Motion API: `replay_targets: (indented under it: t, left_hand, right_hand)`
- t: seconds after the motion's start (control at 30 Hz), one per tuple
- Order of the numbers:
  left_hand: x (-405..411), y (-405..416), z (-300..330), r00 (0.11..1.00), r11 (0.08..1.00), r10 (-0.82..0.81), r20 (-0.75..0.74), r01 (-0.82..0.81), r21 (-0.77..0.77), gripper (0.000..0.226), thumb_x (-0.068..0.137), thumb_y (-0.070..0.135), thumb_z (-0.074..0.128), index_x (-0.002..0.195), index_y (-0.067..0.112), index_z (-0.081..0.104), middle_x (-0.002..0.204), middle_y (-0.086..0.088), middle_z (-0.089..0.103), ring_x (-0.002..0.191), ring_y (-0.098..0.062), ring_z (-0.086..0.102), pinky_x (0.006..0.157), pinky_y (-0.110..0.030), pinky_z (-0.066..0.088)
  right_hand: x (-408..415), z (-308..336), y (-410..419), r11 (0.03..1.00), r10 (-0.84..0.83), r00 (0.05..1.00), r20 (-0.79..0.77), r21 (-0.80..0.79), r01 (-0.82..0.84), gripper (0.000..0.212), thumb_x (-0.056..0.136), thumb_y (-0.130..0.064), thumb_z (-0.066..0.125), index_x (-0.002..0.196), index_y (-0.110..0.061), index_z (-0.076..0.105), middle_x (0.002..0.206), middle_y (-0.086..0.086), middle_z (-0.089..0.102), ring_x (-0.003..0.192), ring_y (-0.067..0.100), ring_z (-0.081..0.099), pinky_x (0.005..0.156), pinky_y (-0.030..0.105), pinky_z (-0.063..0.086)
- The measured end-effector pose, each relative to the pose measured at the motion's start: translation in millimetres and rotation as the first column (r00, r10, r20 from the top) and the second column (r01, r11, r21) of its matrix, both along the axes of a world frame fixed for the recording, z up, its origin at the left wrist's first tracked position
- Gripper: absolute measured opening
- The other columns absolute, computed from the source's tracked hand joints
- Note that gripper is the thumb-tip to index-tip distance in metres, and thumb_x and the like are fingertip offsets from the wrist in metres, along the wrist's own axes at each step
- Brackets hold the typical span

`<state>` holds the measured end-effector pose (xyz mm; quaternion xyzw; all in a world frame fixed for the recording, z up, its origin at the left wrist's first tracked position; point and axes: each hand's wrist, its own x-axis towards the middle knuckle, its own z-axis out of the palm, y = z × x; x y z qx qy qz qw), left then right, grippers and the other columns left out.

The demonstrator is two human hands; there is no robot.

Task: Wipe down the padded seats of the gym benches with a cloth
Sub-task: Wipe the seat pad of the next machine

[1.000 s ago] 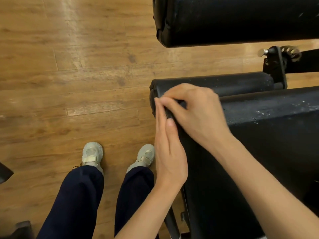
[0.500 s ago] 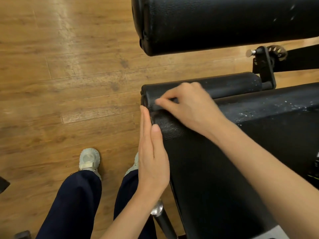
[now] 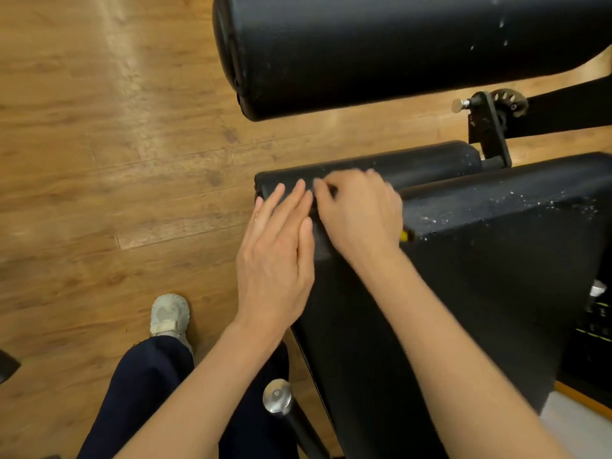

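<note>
Nearest, dark trouser legs (image 3: 142, 392) and a pale shoe (image 3: 169, 314) stand on the wood floor (image 3: 99, 160). The left hand (image 3: 276, 256) lies flat, fingers straight, against the end of the black padded seat (image 3: 480, 260). Just beside it, the right hand (image 3: 359, 213) curls its fingers at the seat's edge; a cloth cannot be made out. Beyond sit a small roller pad (image 3: 424, 164) and a large one (image 3: 381, 48).
</note>
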<state>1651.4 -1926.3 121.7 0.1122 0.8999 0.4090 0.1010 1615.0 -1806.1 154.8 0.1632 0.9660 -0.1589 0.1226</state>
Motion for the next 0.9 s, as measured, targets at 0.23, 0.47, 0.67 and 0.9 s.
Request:
replay_targets:
  t: [0.23,0.47,0.67,0.9]
  left_hand:
    - [-1.5,-0.5,0.2,1.000,1.000,-0.005,-0.024,0.004,-0.019,0.042,0.107,0.024,0.033,0.138,0.011,0.057,0.146,0.000,0.054,0.144,-0.013,0.039,0.124,-0.032,0.020]
    - [-2.4,-1.8,1.6,0.999,0.996,-0.048,-0.015,0.047,-0.070,0.045,0.107,0.027,0.030,0.139,0.011,0.057,0.145,0.000,0.055,0.143,-0.014,0.040,0.124,-0.031,0.020]
    - [-6.9,-1.0,13.6,0.989,0.960,-0.135,-0.055,0.117,-0.256,0.044,0.106,0.025,0.030,0.135,0.008,0.060,0.133,-0.005,0.064,0.136,-0.019,0.049,0.124,-0.037,0.020]
    - [-5.2,22.1,17.8,0.982,0.923,-0.158,-0.100,0.111,-0.369,0.045,0.103,0.027,0.031,0.133,0.014,0.062,0.128,0.002,0.067,0.116,-0.015,0.062,0.102,-0.028,0.037]
  right_hand:
    - [87.9,12.0,-5.5,0.984,0.004,0.931,-0.365,-0.166,-0.070,0.029,0.099,-0.017,0.056,0.126,-0.009,0.064,0.132,0.006,0.062,0.135,0.021,0.047,0.119,0.040,0.029]
    - [-27.0,-5.4,23.3,0.999,0.043,0.961,0.274,0.008,-0.047,0.040,0.100,-0.047,0.044,0.084,-0.018,0.067,0.080,0.000,0.061,0.085,0.023,0.062,0.074,0.035,0.043]
    - [57.6,11.5,13.6,0.980,0.098,0.950,-0.298,-0.137,-0.144,0.023,0.100,-0.023,0.054,0.111,-0.012,0.070,0.113,0.001,0.068,0.115,0.014,0.060,0.117,0.035,0.031]
    - [-34.9,13.0,99.8,0.980,0.030,0.952,0.304,-0.197,0.032,0.064,0.094,-0.058,0.050,0.072,-0.001,0.069,0.061,0.009,0.059,0.056,0.024,0.056,0.056,0.031,0.044]
